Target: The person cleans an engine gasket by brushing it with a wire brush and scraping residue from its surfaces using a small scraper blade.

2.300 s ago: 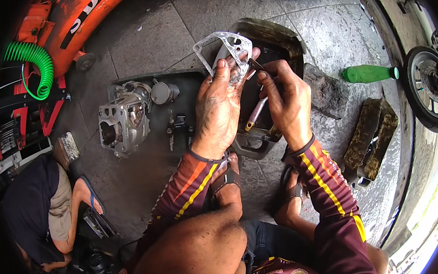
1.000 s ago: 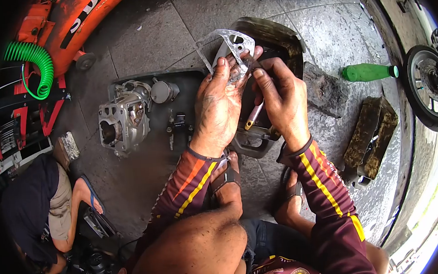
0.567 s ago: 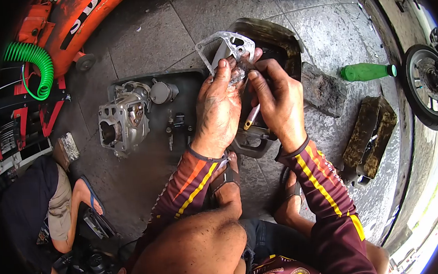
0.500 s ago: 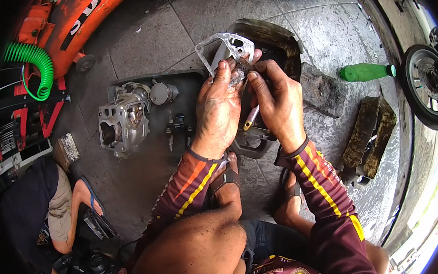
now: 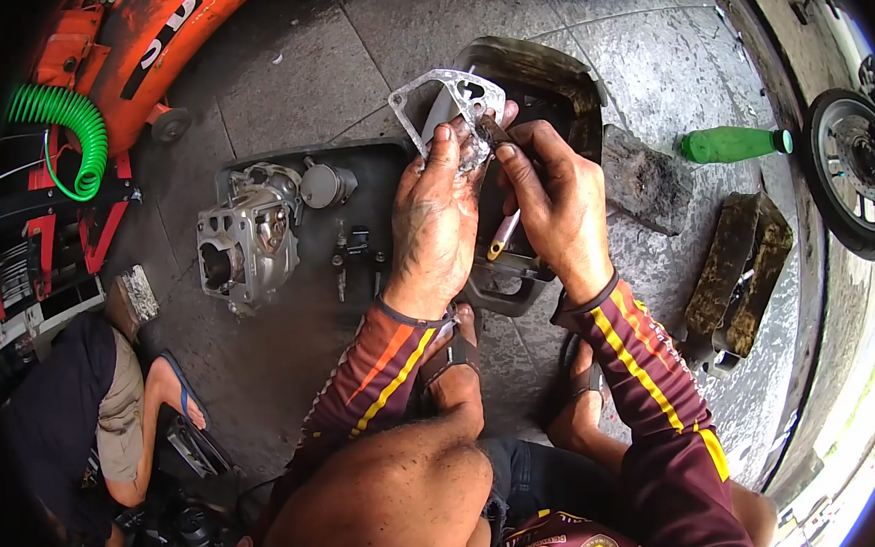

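My left hand [image 5: 434, 224] is closed on a flat silvery metal gasket [image 5: 415, 99] with cut-out openings, tilted up above the floor. The thumb lies along its near edge. In my right hand [image 5: 561, 196] is a slim tool with a silver shaft and a brass-coloured end [image 5: 498, 248] sticking out below the fingers. At its upper end, a dark, flat tip [image 5: 492, 130] meets the gasket's lower right part; the fingers hide how tip and shaft join. Left of the hands, a metal engine cylinder block [image 5: 250, 240] and a piston [image 5: 322, 185] rest on a dark tray [image 5: 375, 157].
A dirty open pan [image 5: 587, 89] lies beyond my hands. To the right are a grimy block [image 5: 644, 181], a green bottle [image 5: 735, 144], an oily metal box [image 5: 738, 280] and a wheel [image 5: 852, 173]. Another person's leg [image 5: 151, 421] is at left, below an orange machine [image 5: 168, 39].
The gasket has tipped slightly in my left hand, its upper edge now a little lower. The dark tip has shifted slightly against it. Everything around stays put.
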Demonstrator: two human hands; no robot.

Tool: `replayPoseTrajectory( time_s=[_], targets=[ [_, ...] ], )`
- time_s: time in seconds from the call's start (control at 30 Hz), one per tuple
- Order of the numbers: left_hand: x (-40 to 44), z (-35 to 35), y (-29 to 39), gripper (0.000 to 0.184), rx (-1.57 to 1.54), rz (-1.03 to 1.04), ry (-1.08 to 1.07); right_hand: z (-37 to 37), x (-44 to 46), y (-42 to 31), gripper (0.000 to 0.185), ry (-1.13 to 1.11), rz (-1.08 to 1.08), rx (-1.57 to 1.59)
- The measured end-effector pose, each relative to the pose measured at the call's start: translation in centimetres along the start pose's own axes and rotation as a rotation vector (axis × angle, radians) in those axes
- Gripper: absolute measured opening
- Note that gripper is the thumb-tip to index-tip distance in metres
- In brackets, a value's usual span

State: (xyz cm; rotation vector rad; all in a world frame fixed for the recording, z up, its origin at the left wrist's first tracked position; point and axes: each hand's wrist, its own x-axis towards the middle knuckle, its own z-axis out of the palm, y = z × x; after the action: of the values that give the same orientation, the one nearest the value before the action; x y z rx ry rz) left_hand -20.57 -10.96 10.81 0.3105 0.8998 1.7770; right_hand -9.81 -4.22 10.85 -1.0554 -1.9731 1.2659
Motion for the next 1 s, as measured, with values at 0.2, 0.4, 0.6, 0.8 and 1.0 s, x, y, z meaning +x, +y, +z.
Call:
replayPoseTrajectory(
  time_s=[0.2, 0.4, 0.6, 0.8, 1.0],
  targets=[
    [0.0, -0.1, 0.0, 0.048, 0.027, -0.013, 0.008, 0.5, -0.1, 0.2, 0.010, 0.014, -0.038, 0.022],
    [-0.1, 0.3, -0.1, 0.049, -0.001, -0.012, 0.010, 0.5, 0.0, 0.1, 0.009, 0.023, -0.041, 0.005],
    [0.1, 0.3, -0.3, 0.050, -0.023, 0.012, 0.004, 0.4, 0.3, -1.0, 0.010, 0.036, 0.148, 0.115],
    [-0.3, 0.3, 0.0, 0.050, -0.027, -0.035, 0.014, 0.5, 0.1, 0.5, 0.009, 0.048, -0.055, 0.029],
    [0.1, 0.2, 0.1, 0.049, -0.175, -0.096, 0.006, 0.0, 0.4, -0.3, 0.010, 0.042, 0.030, 0.129]
  ],
)
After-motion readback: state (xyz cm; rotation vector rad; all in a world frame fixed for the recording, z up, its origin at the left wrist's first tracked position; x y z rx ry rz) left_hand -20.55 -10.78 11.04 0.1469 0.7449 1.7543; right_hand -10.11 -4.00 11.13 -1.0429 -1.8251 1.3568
